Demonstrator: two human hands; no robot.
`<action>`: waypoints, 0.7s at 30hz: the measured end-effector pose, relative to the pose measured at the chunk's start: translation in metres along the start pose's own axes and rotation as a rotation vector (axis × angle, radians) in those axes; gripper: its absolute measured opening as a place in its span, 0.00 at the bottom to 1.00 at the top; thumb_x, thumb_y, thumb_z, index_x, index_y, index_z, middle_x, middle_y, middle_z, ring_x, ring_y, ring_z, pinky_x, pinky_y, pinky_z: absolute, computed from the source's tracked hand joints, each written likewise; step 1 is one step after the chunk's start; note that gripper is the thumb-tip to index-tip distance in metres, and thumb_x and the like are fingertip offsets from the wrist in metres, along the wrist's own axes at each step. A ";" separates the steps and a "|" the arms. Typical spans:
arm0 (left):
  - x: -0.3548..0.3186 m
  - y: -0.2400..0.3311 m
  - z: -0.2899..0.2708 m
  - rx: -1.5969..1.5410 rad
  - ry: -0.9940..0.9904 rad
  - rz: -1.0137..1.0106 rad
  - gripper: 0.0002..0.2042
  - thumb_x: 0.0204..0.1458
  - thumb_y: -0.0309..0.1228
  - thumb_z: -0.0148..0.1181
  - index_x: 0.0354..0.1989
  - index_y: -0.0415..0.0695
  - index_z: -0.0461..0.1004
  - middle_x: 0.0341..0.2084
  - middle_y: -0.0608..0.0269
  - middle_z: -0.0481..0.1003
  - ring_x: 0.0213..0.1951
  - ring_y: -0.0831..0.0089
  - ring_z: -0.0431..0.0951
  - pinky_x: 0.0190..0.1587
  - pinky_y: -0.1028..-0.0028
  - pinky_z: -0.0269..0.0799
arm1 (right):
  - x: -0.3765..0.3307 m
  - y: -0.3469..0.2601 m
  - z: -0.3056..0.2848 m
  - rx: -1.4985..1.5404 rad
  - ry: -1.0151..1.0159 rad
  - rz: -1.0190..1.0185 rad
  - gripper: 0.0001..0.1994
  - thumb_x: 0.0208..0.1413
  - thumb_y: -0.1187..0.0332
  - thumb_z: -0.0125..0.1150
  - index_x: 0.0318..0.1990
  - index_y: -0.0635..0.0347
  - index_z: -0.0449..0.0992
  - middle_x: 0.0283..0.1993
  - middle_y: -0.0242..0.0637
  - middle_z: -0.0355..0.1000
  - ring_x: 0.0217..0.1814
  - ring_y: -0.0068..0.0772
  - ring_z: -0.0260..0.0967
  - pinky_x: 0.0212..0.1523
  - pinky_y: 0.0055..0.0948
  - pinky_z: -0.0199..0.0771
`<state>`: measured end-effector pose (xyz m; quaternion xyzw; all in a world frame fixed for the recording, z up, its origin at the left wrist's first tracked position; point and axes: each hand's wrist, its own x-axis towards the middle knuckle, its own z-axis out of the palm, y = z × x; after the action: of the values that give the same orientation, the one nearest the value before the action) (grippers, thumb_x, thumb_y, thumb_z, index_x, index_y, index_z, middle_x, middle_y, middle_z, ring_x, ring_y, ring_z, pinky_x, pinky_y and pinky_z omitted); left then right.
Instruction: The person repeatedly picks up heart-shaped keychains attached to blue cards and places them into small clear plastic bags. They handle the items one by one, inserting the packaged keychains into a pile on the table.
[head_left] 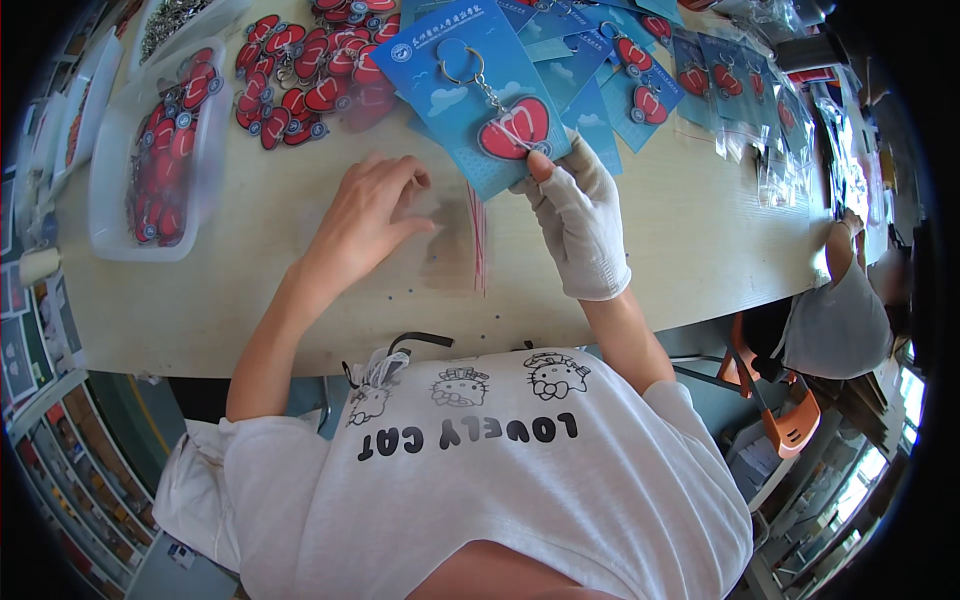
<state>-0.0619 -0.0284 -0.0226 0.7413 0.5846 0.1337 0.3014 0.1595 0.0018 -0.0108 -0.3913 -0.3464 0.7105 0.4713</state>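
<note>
My right hand [585,225], in a white glove with the thumb and a fingertip bare, pinches the lower corner of a blue printed card [440,95]. A red heart-shaped keychain [513,128] lies on that card, its metal ring and short chain towards the card's top. Bare and empty, my left hand [365,215] hovers over the table, fingers loosely curled and thumb apart. Between my hands lies a clear zip bag [455,245] with a red-striped closure; its outline is faint against the tabletop.
A translucent bin [105,215] of red keychains stands at left, with a loose keychain pile [305,85] beside it. More blue cards [570,75] spread at the back, and bagged keychains [725,85] lie at right. Another person [840,320] sits at the far right near an orange chair [790,425].
</note>
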 end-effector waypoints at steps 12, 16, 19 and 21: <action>0.005 0.015 0.008 -0.481 0.286 0.104 0.23 0.50 0.38 0.65 0.49 0.38 0.69 0.42 0.58 0.72 0.45 0.68 0.72 0.49 0.68 0.66 | -0.002 0.000 -0.009 -0.059 0.029 0.003 0.18 0.56 0.68 0.60 0.52 0.65 0.69 0.39 0.30 0.73 0.37 0.19 0.68 0.40 0.19 0.65; 0.021 0.036 0.012 -1.350 0.154 -0.075 0.15 0.60 0.36 0.53 0.46 0.37 0.72 0.40 0.64 0.76 0.41 0.76 0.75 0.47 0.72 0.69 | -0.005 -0.003 0.007 -0.291 0.010 -0.147 0.24 0.52 0.72 0.62 0.57 0.64 0.65 0.50 0.35 0.68 0.46 0.25 0.67 0.46 0.25 0.68; 0.025 0.043 0.013 -1.445 0.203 -0.047 0.13 0.62 0.34 0.50 0.46 0.38 0.73 0.42 0.62 0.76 0.43 0.77 0.76 0.48 0.72 0.72 | 0.002 0.001 0.004 -1.121 0.120 -0.707 0.32 0.44 0.74 0.68 0.59 0.58 0.63 0.58 0.42 0.62 0.55 0.38 0.64 0.51 0.32 0.68; 0.024 0.047 0.014 -1.392 0.233 -0.084 0.12 0.62 0.34 0.50 0.45 0.38 0.73 0.42 0.61 0.76 0.42 0.77 0.76 0.48 0.72 0.72 | 0.006 0.004 0.004 -1.146 0.127 -0.798 0.29 0.38 0.72 0.73 0.51 0.58 0.69 0.57 0.44 0.61 0.57 0.45 0.60 0.53 0.37 0.68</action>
<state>-0.0108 -0.0157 -0.0087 0.3340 0.4199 0.5431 0.6459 0.1523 0.0058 -0.0140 -0.4619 -0.7554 0.1644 0.4348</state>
